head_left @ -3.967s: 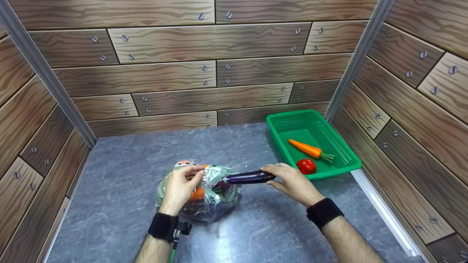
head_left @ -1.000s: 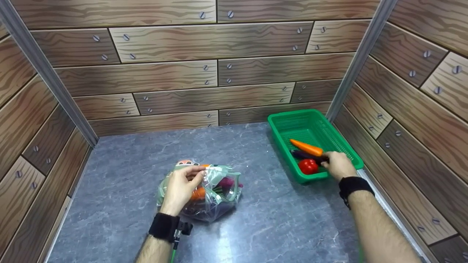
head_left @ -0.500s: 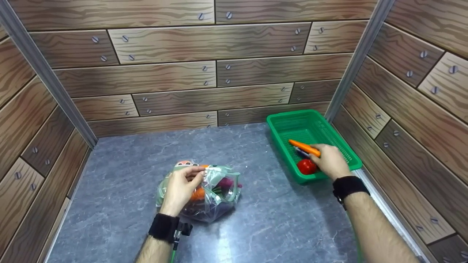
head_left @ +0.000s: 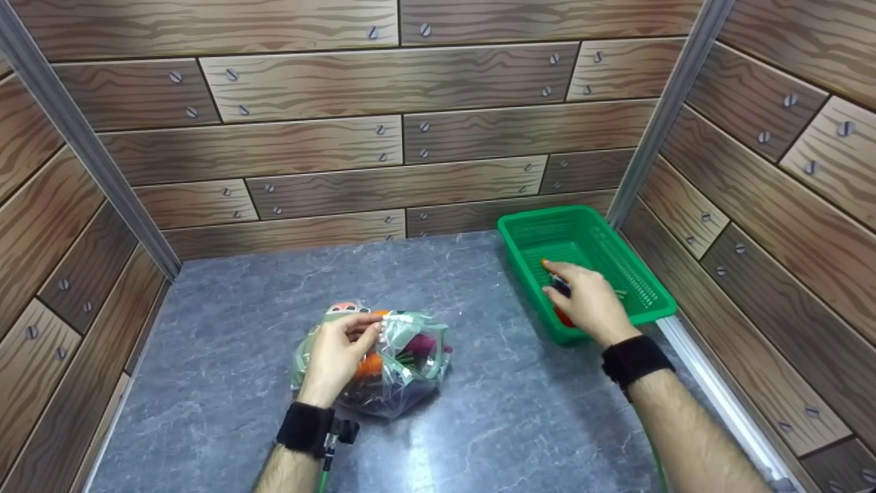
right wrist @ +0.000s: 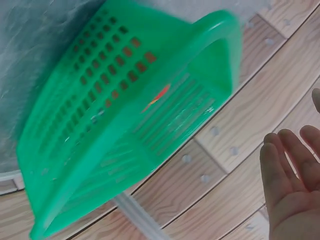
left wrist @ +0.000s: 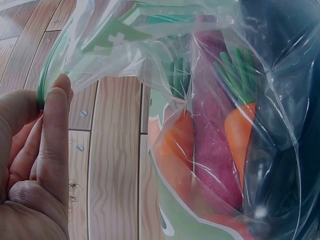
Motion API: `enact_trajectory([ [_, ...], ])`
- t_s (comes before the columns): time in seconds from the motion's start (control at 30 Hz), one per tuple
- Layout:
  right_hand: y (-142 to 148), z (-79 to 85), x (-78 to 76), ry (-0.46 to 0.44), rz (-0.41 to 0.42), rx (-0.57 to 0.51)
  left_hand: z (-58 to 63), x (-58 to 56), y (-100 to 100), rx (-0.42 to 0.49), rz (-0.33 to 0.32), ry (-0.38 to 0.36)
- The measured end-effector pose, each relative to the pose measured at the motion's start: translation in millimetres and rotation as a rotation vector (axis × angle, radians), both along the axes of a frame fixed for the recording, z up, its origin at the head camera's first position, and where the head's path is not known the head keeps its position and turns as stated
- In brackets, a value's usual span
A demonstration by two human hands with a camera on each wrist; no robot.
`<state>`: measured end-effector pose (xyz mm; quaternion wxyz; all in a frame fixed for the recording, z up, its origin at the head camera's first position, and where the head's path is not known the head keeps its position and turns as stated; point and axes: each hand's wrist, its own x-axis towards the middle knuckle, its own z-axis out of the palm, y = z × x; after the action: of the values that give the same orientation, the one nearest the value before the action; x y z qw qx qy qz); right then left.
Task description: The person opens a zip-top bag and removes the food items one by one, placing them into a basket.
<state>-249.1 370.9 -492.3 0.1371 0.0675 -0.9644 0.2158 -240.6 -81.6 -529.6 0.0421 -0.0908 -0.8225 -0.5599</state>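
Note:
My left hand [head_left: 339,352] pinches the green rim of a clear plastic bag [head_left: 390,400]. In the left wrist view, thumb and fingertips meet on that rim; inside the bag show a carrot [left wrist: 177,145] with green tops, a second carrot [left wrist: 239,132], and a long magenta vegetable [left wrist: 212,115]. My right hand [head_left: 588,301] is over the green basket [head_left: 653,316], fingers extended and thumb apart, holding nothing. Beneath it, mostly hidden, are a carrot [head_left: 545,263], an eggplant [head_left: 560,282] and a red pepper [head_left: 564,318].
The grey tabletop [head_left: 479,404] lies between bag and basket. Plank-patterned walls [head_left: 315,144] enclose the back and both sides. The basket stands close to the right wall, beside a metal rail [head_left: 718,397].
The eggplant went from beside the bag into the basket. My right hand let it go, shifted onto the carrot, then moved left with fingers extended. My left hand stays at the bag.

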Motion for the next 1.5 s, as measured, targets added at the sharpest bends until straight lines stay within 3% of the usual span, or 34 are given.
enact_trajectory([
  [0.63,-61,-12.2,18.3,0.034,0.165,0.001,-1.3,0.2,1,-0.004,0.004,-0.001],
  [1.5,-142,-62.3,41.7,0.040,0.402,-0.032,-2.7,3.3,-2,-0.022,0.014,-0.003],
])
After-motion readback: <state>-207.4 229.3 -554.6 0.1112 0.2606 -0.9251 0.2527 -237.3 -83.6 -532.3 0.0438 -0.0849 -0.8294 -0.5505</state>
